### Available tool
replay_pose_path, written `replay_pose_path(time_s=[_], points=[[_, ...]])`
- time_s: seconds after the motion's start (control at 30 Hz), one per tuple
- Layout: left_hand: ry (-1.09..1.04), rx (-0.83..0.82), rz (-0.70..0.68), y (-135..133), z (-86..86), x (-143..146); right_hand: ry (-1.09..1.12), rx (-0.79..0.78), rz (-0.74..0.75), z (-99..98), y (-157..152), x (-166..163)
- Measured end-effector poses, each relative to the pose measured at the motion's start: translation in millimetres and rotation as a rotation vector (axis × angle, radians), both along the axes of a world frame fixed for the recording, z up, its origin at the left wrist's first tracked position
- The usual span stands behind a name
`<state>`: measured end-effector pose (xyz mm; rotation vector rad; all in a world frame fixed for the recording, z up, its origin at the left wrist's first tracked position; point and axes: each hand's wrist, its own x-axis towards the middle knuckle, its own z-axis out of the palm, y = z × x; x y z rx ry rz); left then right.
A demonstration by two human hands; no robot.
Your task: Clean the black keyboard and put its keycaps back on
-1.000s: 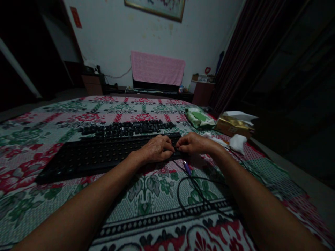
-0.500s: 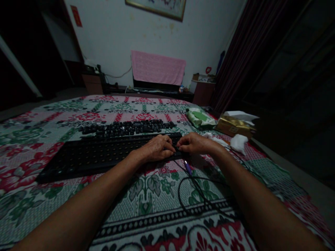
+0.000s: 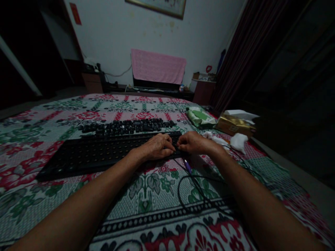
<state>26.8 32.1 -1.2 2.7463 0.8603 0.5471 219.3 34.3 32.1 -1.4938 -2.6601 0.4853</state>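
A black keyboard base (image 3: 89,155) with its keycaps off lies across a floral bedspread (image 3: 146,205). Behind it the loose black keycaps (image 3: 125,126) are laid out in rows. My left hand (image 3: 157,147) rests on the base's right end, fingers curled and pinched together. My right hand (image 3: 192,143) meets it at the same spot, fingers also curled in a pinch. What the fingertips hold is too small and dark to make out. The keyboard's black cable (image 3: 193,191) with a purple plug (image 3: 187,166) loops on the bedspread near my right forearm.
A green wet-wipe pack (image 3: 200,116), a gold tissue box (image 3: 234,125) and crumpled white tissues (image 3: 237,141) lie at the right edge of the bed. A pink cloth (image 3: 158,66) covers a screen against the far wall. Dark curtains hang on the right.
Both hands stay pinched at the right end of the keyboard base. The view has shifted very slightly; nothing else has moved.
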Motion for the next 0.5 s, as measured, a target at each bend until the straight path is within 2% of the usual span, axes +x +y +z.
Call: replay_pose_path(time_s=[0.5], points=[[-0.013, -0.013, -0.004, -0.2, -0.4, -0.5, -0.088, 0.056, 0.009, 7.2, -3.1, -7.0]])
